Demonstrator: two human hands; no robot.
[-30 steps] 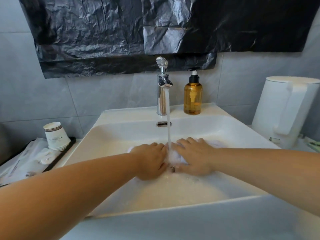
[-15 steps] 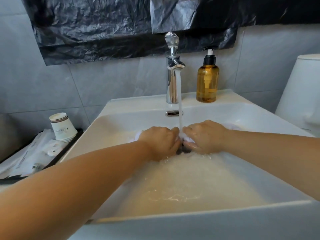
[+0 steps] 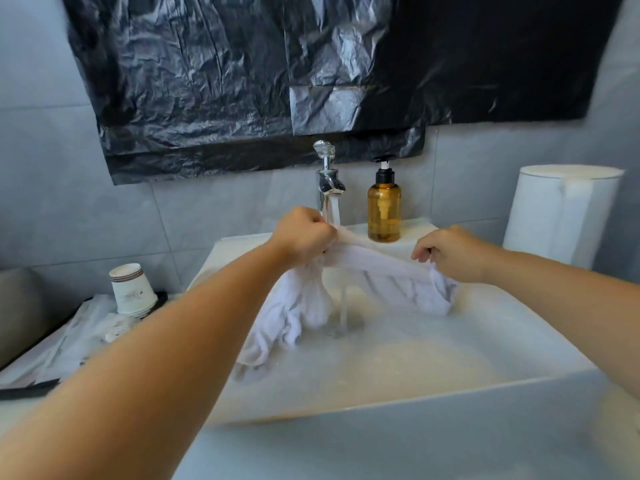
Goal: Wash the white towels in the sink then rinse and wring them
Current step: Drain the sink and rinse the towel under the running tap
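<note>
A wet white towel (image 3: 381, 268) hangs stretched between my two hands above the white sink (image 3: 433, 407). My left hand (image 3: 303, 235) grips its upper edge in a fist right beside the chrome tap (image 3: 327, 183). My right hand (image 3: 450, 252) pinches the other end further right. The towel's lower folds droop down to the left, and its lowest end touches the cloudy water in the basin. Water runs from the tap in a thin stream behind the cloth.
An amber pump bottle (image 3: 384, 209) stands on the sink ledge beside the tap. A white kettle (image 3: 562, 216) sits at the right. Stacked paper cups (image 3: 130, 289) and plastic packets lie on the counter at the left. Black plastic sheeting covers the wall above.
Both hands were pressed together on the towel low in the basin under the stream. They have risen and moved apart, lifting the towel out of the water and spreading it.
</note>
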